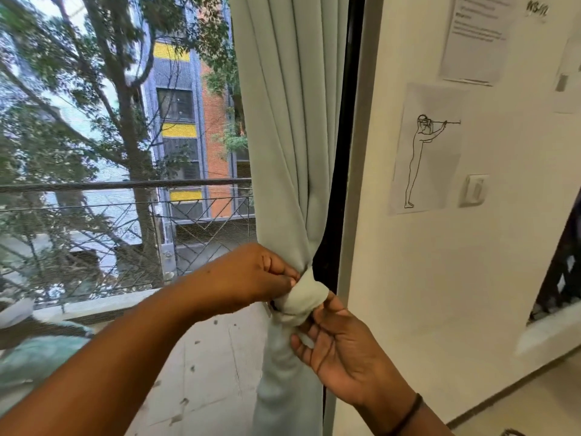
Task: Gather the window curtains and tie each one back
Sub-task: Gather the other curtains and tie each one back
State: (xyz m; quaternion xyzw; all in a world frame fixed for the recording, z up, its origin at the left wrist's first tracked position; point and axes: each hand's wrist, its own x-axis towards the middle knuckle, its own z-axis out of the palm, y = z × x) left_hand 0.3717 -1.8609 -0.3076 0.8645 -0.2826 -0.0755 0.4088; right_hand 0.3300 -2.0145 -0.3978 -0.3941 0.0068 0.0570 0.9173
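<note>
A pale grey-green curtain (283, 127) hangs gathered at the right side of the window, beside the black frame. It is cinched at waist height by a knot (303, 298) of the same cloth, and the tail hangs below. My left hand (254, 275) pinches the cloth at the knot's left side, fingers curled. My right hand (333, 338) is under and right of the knot, palm up, with thumb and fingers closed around the knot's lower part.
The black window frame (345, 152) and a white wall (440, 278) with taped papers and a light switch (474, 190) stand right of the curtain. Beyond the mesh-screened glass are a balcony railing (125, 187), trees and a building. A teal object (37, 357) lies low left.
</note>
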